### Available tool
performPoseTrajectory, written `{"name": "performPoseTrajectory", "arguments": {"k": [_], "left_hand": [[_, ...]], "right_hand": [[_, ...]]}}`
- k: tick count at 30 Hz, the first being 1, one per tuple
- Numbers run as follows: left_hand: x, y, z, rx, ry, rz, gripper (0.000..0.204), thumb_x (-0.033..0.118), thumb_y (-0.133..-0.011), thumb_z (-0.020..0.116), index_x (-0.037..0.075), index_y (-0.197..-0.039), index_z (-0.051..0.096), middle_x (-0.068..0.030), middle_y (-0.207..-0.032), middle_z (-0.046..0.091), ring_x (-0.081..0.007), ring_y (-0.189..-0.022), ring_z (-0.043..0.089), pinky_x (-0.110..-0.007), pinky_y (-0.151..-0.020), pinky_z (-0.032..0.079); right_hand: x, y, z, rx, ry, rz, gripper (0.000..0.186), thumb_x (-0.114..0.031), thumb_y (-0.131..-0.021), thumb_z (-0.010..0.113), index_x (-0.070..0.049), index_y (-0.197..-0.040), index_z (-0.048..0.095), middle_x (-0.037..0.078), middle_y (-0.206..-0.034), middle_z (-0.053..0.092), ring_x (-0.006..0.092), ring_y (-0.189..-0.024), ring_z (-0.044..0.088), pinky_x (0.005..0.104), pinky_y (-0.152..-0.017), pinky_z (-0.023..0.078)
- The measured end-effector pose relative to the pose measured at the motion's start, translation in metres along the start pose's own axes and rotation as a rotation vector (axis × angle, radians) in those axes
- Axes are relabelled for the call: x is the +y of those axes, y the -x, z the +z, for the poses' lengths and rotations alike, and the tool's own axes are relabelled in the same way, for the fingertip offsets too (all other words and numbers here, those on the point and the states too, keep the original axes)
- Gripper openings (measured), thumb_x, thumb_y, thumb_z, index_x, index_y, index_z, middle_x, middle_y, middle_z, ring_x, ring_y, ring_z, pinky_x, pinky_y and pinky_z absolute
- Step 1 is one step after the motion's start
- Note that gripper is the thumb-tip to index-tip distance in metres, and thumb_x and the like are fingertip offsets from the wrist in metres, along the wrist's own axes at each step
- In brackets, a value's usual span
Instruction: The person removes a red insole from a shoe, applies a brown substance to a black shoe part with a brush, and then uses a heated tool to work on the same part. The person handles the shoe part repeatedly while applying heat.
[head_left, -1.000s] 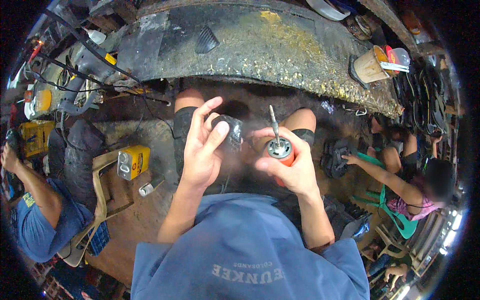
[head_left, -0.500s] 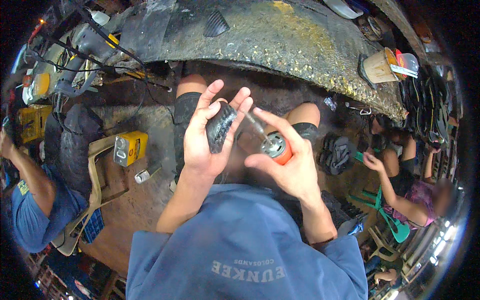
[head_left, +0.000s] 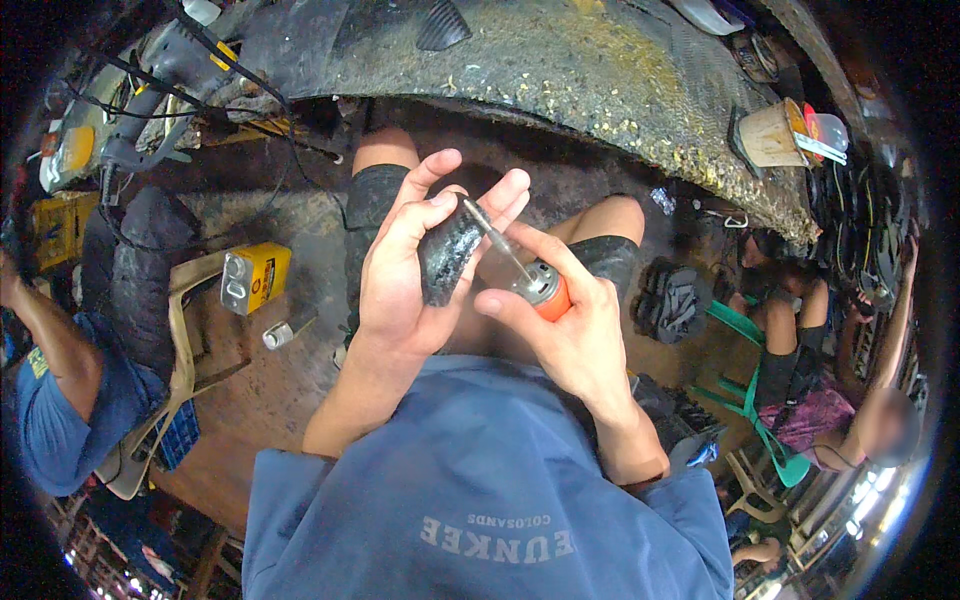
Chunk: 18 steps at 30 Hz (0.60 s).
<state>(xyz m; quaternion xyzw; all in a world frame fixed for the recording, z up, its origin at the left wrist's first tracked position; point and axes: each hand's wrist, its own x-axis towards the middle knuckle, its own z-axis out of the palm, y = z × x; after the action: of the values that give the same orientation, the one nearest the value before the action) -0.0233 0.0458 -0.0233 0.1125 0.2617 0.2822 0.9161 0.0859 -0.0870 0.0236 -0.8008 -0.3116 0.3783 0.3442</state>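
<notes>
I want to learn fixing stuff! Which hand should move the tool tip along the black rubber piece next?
Probably the right hand: it already grips the orange tool, whose metal tip touches the rubber piece. The left hand is busy holding that piece up.

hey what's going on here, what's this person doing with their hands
A seated person holds a dark rubber piece in the left hand. The right hand grips an orange-bodied tool whose thin metal tip touches the piece. A yellow can lies on the floor to the left. Other people sit on either side.
</notes>
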Motion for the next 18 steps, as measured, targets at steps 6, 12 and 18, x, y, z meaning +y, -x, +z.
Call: {"name": "performPoseTrajectory", "arguments": {"k": [6, 12, 18], "left_hand": [[-0.0015, 0.0004, -0.0017, 0.004, 0.024, -0.013, 0.039, 0.005, -0.105, 0.045, 0.003, -0.144, 0.042, -0.0116, -0.101, 0.065, -0.0457, -0.138, 0.061, -0.058, -0.128, 0.038], [-0.0013, 0.0013, -0.0011, -0.004, 0.062, -0.017, 0.038, 0.004, -0.105, 0.044, 0.001, -0.142, 0.042, -0.0105, -0.098, 0.063, -0.0440, -0.137, 0.062, -0.057, -0.129, 0.038], [-0.0032, -0.0001, -0.0058, -0.002, 0.070, -0.001, 0.036, 0.004, -0.105, 0.047, 0.000, -0.141, 0.044, -0.0087, -0.097, 0.062, -0.0434, -0.135, 0.063, -0.057, -0.128, 0.040]], "right_hand": [[-0.0004, -0.0031, 0.0033, 0.024, 0.051, -0.007, 0.062, -0.030, -0.083, 0.093, -0.007, -0.135, 0.071, 0.012, -0.094, 0.079, 0.0173, -0.087, 0.074, 0.0342, -0.087, 0.058], [0.0000, -0.0023, 0.0017, 0.004, 0.038, -0.011, 0.060, -0.030, -0.084, 0.093, -0.007, -0.135, 0.071, 0.013, -0.094, 0.079, 0.0169, -0.089, 0.075, 0.0341, -0.087, 0.058], [0.0008, 0.0034, 0.0039, -0.034, 0.113, -0.034, 0.062, -0.026, -0.082, 0.094, -0.007, -0.136, 0.071, 0.016, -0.105, 0.082, 0.0197, -0.101, 0.079, 0.0365, -0.091, 0.059]]}}
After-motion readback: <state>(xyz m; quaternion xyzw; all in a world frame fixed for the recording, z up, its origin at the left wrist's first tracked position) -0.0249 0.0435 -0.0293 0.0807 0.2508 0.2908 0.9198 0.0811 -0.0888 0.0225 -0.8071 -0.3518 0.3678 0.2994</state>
